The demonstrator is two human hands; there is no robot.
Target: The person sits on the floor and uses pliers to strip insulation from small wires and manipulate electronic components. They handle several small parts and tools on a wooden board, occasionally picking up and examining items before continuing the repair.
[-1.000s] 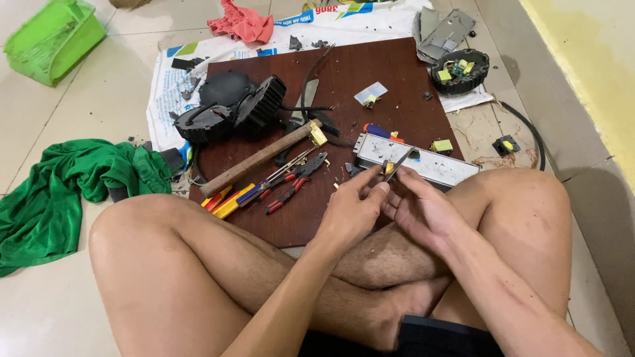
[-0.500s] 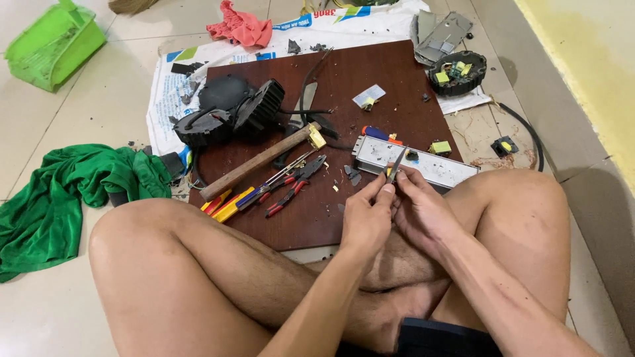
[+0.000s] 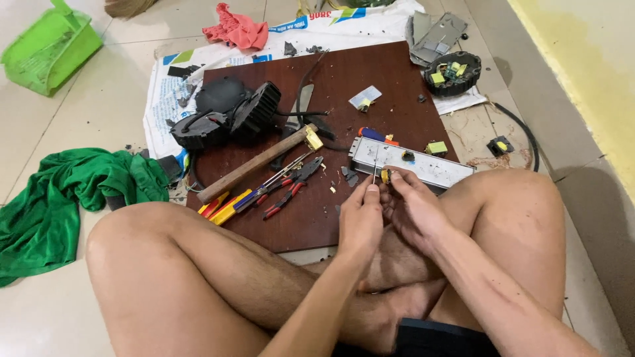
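- Left hand [image 3: 360,215] pinched narrow on a thin metal tool [image 3: 375,173] (screwdriver or probe, can't tell which), shaft pointing up toward the board.
- Right hand [image 3: 411,206] closed on a small yellow-and-dark component [image 3: 385,176], held just above the knees, in front of the long silver-grey metal driver housing [image 3: 413,164].
- Progress, my read: teardown well along. Housing lies open on the dark red-brown wooden board [image 3: 370,79], loose yellow parts scattered; the piece in hand isn't separated yet.
- Count: one wooden-handled hammer [image 3: 254,165], one pair of red-handled pliers [image 3: 291,185], two round black finned lamp bodies [image 3: 225,116], one round black base with yellow parts [image 3: 453,73] off the board.
- Cloths: one green rag [image 3: 59,198], one red rag [image 3: 235,30]. One green plastic basket [image 3: 49,49].
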